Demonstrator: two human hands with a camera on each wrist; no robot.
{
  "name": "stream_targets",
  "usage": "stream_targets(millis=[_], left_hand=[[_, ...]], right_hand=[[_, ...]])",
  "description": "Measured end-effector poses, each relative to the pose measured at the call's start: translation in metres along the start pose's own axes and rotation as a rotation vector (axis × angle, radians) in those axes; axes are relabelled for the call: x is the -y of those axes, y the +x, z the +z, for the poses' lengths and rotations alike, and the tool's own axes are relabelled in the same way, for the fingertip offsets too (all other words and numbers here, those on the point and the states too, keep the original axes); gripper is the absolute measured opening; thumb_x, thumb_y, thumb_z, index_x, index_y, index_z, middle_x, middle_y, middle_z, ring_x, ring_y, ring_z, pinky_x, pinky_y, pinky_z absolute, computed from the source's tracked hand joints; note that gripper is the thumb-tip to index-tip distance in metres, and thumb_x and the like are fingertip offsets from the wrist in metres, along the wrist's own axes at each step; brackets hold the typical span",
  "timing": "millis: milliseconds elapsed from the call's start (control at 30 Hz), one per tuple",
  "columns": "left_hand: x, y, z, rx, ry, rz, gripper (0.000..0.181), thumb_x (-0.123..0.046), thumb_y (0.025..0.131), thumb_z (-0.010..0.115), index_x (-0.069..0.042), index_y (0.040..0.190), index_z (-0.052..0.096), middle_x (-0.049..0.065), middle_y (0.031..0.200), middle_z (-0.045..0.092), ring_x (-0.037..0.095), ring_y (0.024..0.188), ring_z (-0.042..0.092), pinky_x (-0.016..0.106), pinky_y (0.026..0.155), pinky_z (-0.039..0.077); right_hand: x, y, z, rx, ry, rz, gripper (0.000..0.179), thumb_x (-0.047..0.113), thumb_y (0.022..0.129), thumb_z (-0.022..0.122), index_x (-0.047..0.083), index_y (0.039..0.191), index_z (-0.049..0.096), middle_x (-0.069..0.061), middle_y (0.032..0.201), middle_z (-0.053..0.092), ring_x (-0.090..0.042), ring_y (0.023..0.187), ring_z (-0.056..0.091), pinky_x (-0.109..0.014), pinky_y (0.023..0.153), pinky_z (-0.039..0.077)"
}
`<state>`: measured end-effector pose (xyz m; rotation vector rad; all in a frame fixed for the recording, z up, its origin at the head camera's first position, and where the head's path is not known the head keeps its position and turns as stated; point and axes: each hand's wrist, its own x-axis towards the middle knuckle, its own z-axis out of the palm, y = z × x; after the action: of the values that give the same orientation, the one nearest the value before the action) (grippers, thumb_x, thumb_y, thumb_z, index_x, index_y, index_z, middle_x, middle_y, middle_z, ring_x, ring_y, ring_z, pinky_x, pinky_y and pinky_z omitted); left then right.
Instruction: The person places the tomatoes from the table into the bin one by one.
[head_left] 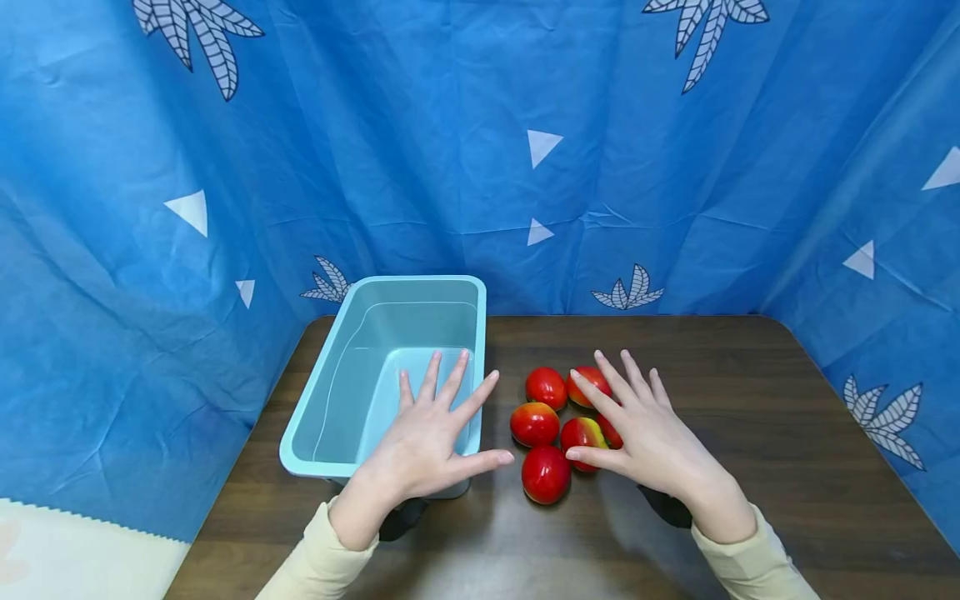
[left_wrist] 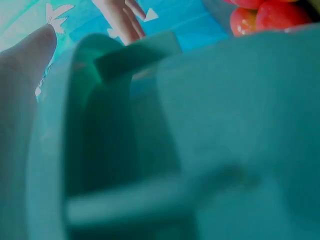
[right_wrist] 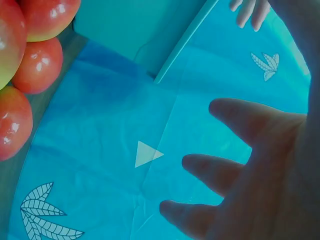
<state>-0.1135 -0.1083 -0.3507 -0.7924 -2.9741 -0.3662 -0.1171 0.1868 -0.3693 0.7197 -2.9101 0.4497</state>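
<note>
My left hand [head_left: 423, 437], fingers spread wide, is above the near right part of a light-blue plastic basin [head_left: 420, 315] and holds nothing. The basin has nothing visible inside. To its right, several glossy red fruits [head_left: 546, 476], some with yellow patches, lie clustered on the table; their exact kind cannot be told. My right hand [head_left: 652, 442] is spread over the cluster's right side, holding nothing and partly covering one fruit [head_left: 609, 432]. In the left wrist view the basin's outer wall [left_wrist: 240, 110] fills most of the picture. The right wrist view shows splayed fingers [right_wrist: 235, 117] apart from the fruits [right_wrist: 37, 67].
A dark wooden table [head_left: 750, 400] with rounded far corners carries everything. Blue cloth [head_left: 450, 167] with white triangles and leaf prints hangs behind it and along both sides. The basin stands near the table's left edge.
</note>
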Motion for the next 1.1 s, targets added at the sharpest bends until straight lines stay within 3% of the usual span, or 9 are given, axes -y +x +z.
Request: stream_targets(millis=[233,500,767,1100], left_hand=[[0.011,-0.011,-0.005,-0.067,-0.028,-0.014,0.083,-0.078,0.080,0.036,-0.038,0.149,0.016,0.006,0.157,0.004,0.039,0.140,-0.002,0.069,0.101,0.001],[0.030,-0.028,-0.016,-0.140,-0.081,-0.020,0.083,-0.071,0.081,0.049,-0.038,0.149,0.017,0.001,0.157,-0.002,0.035,0.141,-0.003,0.064,0.105,0.001],[0.053,-0.050,-0.025,-0.229,-0.126,-0.097,0.086,-0.061,0.079,0.063,-0.029,0.149,0.025,0.002,0.157,-0.001,0.036,0.141,0.000,0.063,0.105,0.000],[0.079,-0.074,-0.022,-0.317,-0.219,-0.219,0.086,-0.049,0.078,0.070,-0.032,0.149,0.024,0.003,0.157,0.001,0.034,0.142,-0.002,0.063,0.104,-0.007]], right_hand=[[-0.008,-0.004,-0.001,-0.019,-0.001,0.021,0.091,0.069,0.075,0.058,0.025,0.149,0.029,-0.014,0.154,0.019,-0.042,0.138,0.012,-0.066,0.102,0.016],[-0.021,-0.011,-0.002,-0.101,0.021,0.015,0.087,0.058,0.077,0.066,0.021,0.148,0.032,-0.016,0.150,0.026,-0.041,0.136,0.019,-0.065,0.100,0.023],[-0.037,-0.016,0.005,-0.142,0.132,0.056,0.079,0.049,0.080,0.069,0.018,0.146,0.035,-0.015,0.148,0.031,-0.038,0.135,0.023,-0.065,0.098,0.025],[-0.058,-0.025,0.026,-0.190,0.229,0.132,0.078,0.038,0.082,0.071,0.014,0.146,0.034,-0.015,0.147,0.033,-0.038,0.132,0.028,-0.068,0.094,0.028]])
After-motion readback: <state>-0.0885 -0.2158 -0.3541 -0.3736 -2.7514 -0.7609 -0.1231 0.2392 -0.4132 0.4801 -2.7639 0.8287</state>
